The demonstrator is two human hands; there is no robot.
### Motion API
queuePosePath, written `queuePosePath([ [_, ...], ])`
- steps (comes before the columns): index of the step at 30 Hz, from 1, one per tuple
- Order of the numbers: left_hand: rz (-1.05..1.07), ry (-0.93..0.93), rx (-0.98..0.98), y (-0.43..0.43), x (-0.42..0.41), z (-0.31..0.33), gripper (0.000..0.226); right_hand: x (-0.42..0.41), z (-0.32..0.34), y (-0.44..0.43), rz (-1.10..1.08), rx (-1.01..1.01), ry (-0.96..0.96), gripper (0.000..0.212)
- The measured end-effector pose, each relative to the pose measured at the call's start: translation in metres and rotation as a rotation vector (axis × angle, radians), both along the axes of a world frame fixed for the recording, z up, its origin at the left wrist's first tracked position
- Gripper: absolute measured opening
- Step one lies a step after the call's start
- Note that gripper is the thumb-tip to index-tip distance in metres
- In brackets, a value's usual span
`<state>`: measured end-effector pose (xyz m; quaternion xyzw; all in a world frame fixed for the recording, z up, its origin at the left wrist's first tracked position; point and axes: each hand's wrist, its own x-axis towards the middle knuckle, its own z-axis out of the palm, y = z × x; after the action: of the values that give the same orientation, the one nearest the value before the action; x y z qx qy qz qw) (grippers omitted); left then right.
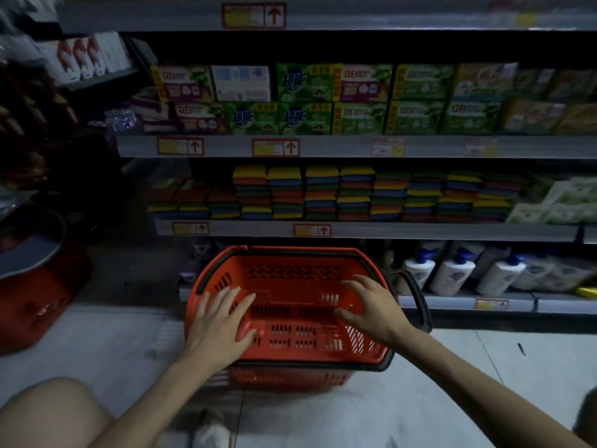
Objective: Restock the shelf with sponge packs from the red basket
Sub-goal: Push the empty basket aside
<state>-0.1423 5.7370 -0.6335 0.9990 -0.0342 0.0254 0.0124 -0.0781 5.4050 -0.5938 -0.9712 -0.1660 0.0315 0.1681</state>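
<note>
The red basket [290, 276] stands on the floor in front of the shelving, and I see no packs inside it. My left hand [223, 315] hovers over its left rim with fingers spread, holding nothing. My right hand [368, 305] reaches over the right side of the basket, fingers loosely spread and holding nothing. Stacks of coloured sponge packs [323, 194] fill the middle shelf [371, 230] directly above the basket, in yellow, blue, red and green layers.
Boxed soap packs [307, 98] line the shelf above. White pump bottles [452, 273] stand on the bottom shelf to the right. A red bin with a grey lid [32, 270] sits at the left. My bare knee [48, 415] is at the lower left.
</note>
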Motion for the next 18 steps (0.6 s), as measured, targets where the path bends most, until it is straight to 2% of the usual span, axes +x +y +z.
queuePosePath([
  [5, 0.113, 0.054, 0.045, 0.009, 0.000, -0.023, 0.076, -0.006, -0.051, -0.010, -0.140, -0.028, 0.109, 0.091],
  [9, 0.246, 0.080, 0.023, 0.011, 0.006, -0.031, 0.082, -0.020, -0.067, -0.027, -0.110, -0.129, 0.046, 0.088],
  [12, 0.247, 0.124, -0.013, -0.002, 0.015, -0.034, 0.090, -0.017, -0.071, -0.055, -0.093, -0.165, 0.047, 0.092],
  [18, 0.093, 0.145, -0.011, -0.048, 0.033, -0.046, 0.075, -0.013, -0.067, -0.131, -0.137, -0.229, 0.085, 0.074],
])
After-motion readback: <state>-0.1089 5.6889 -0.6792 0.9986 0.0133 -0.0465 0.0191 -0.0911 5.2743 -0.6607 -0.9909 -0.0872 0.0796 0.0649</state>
